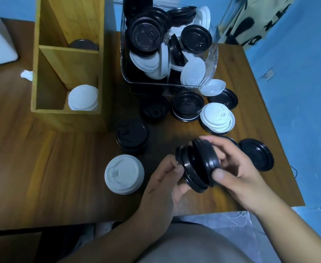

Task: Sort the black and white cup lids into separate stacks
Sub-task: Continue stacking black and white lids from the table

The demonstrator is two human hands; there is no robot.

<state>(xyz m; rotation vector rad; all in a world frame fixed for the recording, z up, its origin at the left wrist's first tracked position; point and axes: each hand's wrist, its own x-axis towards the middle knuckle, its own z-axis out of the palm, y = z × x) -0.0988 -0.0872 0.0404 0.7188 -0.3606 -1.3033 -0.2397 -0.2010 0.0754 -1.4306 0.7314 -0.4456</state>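
A: Two hands on the black lids point(197, 164)?
B: Yes. Your left hand point(165, 181) and right hand point(237, 168) each grasp the tilted bunch, held above the table point(61, 168), near edge.

Two hands point(162, 182) point(237, 168), one box point(66, 116), one tub point(211, 61)

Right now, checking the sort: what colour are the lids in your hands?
Black lids; head view shows them.

Dim, bluish light leaves the desk point(42, 149) murky and the black lids nearly detail-free, with soft overall focus, smeared right-hand edges, and wide-angle bending of straight lines toward the corners.
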